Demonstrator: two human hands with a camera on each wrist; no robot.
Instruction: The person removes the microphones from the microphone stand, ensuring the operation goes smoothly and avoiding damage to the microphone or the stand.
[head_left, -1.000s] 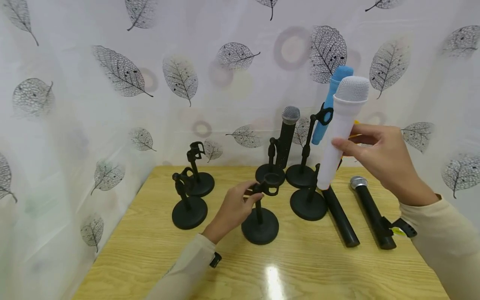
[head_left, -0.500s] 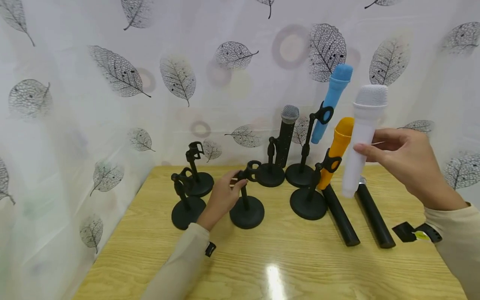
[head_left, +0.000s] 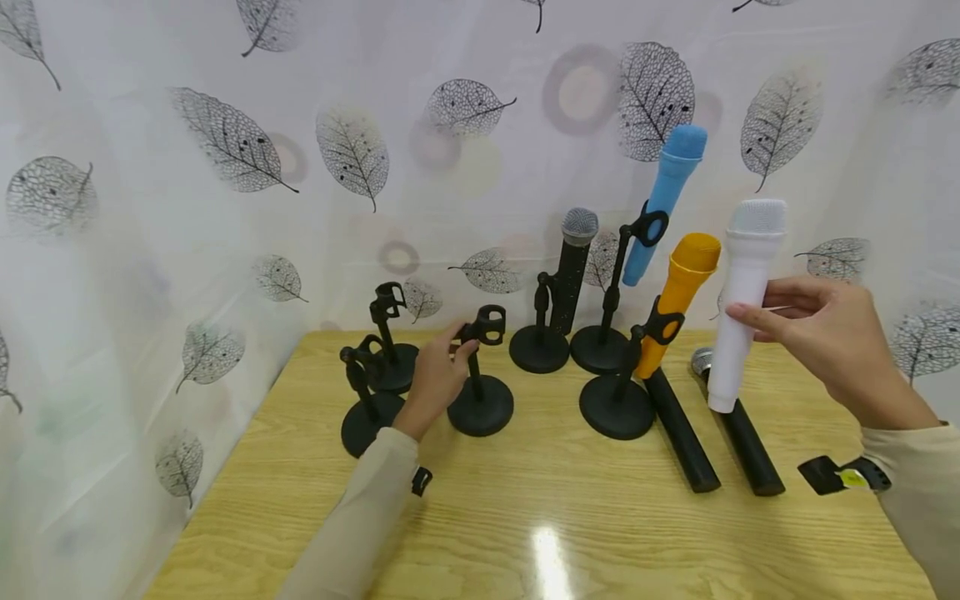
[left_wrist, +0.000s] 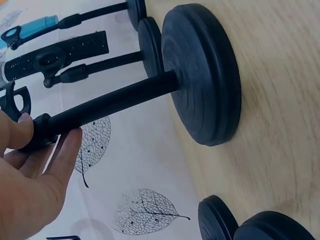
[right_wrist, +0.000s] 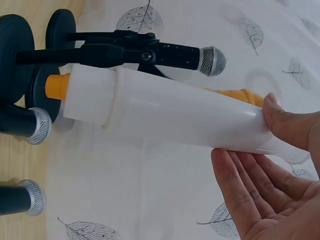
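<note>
I see 1 smooth white microphone (head_left: pixel 750 271) pinched in my right hand (head_left: pixel 840 342), raised, mesh head up, leaning slightly right. My left hand (head_left: pixel 437 375) grips 1 black stand (head_left: pixel 480 408) near its top; it's upright, round base down, ring clip uppermost, well apart from the microphone.

Even, bright light, white glare on the tabletop (head_left: pixel 600 521), wrist views perhaps softer.

Left hand (head_left: pixel 435 379) extended forward, thumb (left_wrist: pixel 20 132) and fingers (left_wrist: pixel 68 152) in pinch grip, right hand (head_left: pixel 836 342) raised, thumb (right_wrist: pixel 280 119) opposing fingers (right_wrist: pixel 237 187) in a grip, both sleeved forearms (head_left: pixel 352 517) angled inward
</note>
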